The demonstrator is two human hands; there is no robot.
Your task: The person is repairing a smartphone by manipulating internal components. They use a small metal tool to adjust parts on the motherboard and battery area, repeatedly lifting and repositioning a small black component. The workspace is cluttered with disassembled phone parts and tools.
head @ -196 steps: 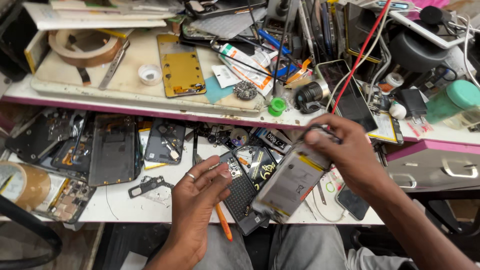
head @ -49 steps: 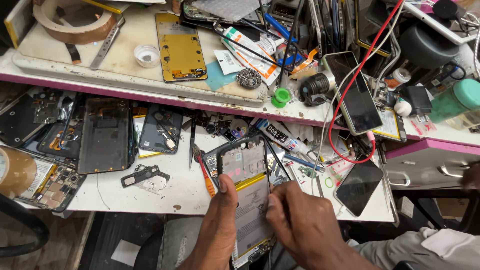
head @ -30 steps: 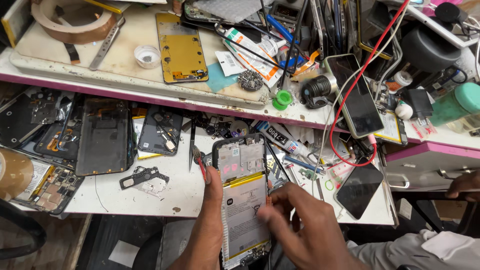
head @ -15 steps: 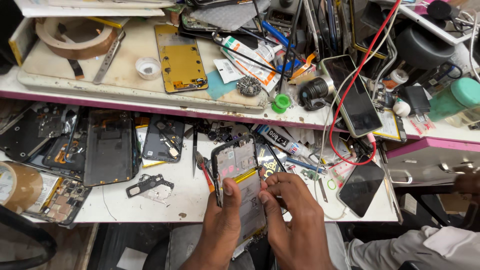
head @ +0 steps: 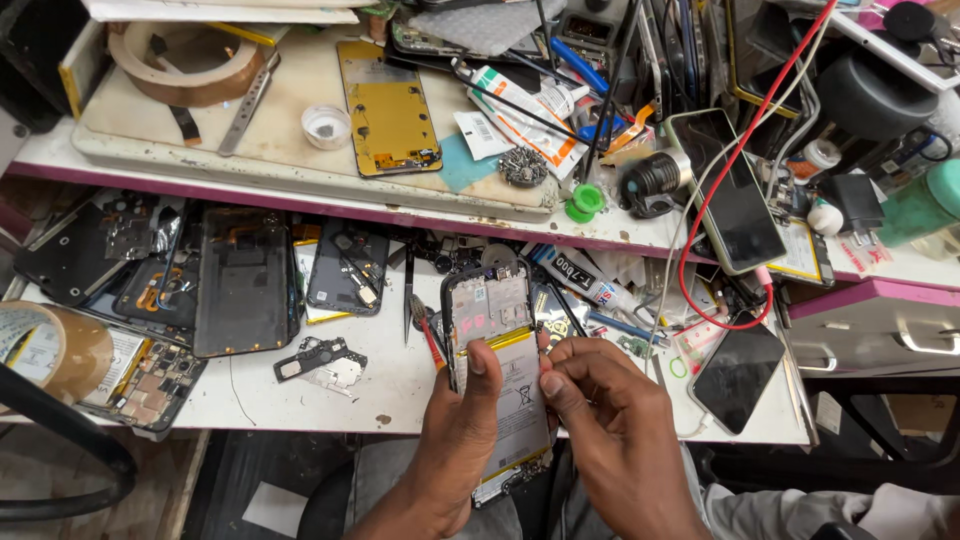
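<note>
We hold an opened phone (head: 497,370) upright over the front edge of the workbench (head: 400,385), its back cover off so the circuit board shows at the top and the pale battery (head: 518,400) fills the middle. Our left hand (head: 460,440) wraps the phone's left side from below, fingers closed around the frame and the thumb (head: 478,362) pressed on the battery's upper left corner. Our right hand (head: 615,430) closes in from the right, thumb and forefinger pinched together at the battery's top right edge; whether they grip a tab or only press the cell, we cannot tell. We judge the step in hand to be working the battery at its top edge. The next move calls for steady, even pressure, the left hand bracing the frame. Red-handled tweezers (head: 425,325) lie on the bench just beside the phone.
</note>
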